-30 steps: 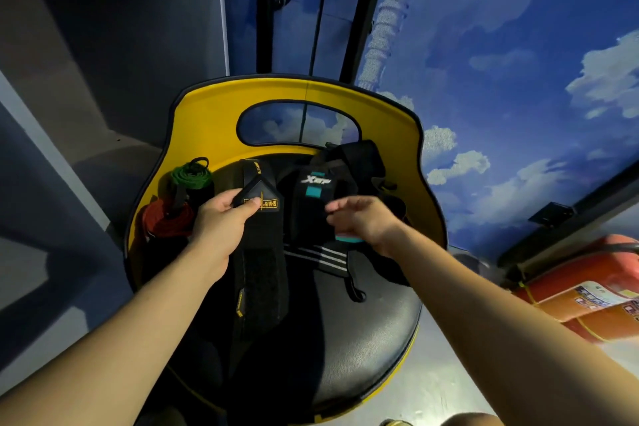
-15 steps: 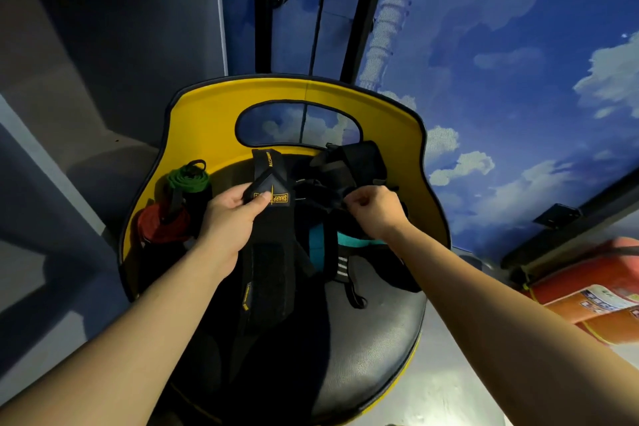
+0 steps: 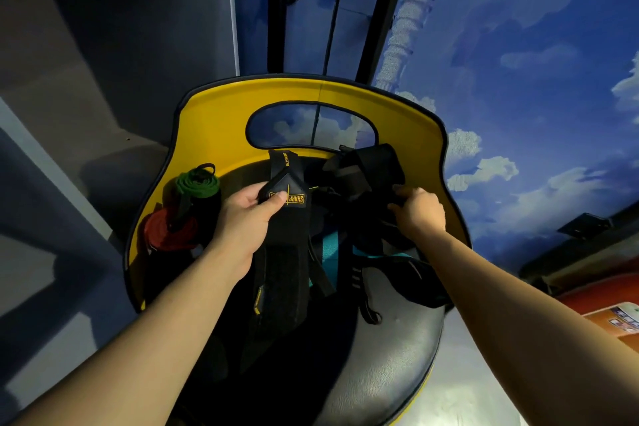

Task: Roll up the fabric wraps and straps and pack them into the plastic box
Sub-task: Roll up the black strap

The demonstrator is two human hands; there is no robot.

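A black wrist wrap (image 3: pixel 281 273) with a yellow label lies lengthwise on the black seat (image 3: pixel 380 373) of a yellow-backed chair. My left hand (image 3: pixel 247 218) pinches its upper end beside the label. A black and teal wrap (image 3: pixel 330 252) lies tangled to the right of it. My right hand (image 3: pixel 416 209) grips a bunch of black straps (image 3: pixel 366 169) at the back right of the seat. A rolled green wrap (image 3: pixel 197 181) and a rolled red wrap (image 3: pixel 167 230) stand at the seat's left edge. No plastic box shows.
The chair's yellow backrest (image 3: pixel 221 121) curves round the back and sides of the seat. A blue wall painted with clouds (image 3: pixel 518 79) rises behind. An orange-red object (image 3: pixel 605 308) lies at the right edge. A grey wall (image 3: pixel 86 62) stands to the left.
My right hand has moved right and back, from the teal wrap to the bunch of black straps. My left hand has kept its pinch on the labelled wrap and lifted its end slightly.
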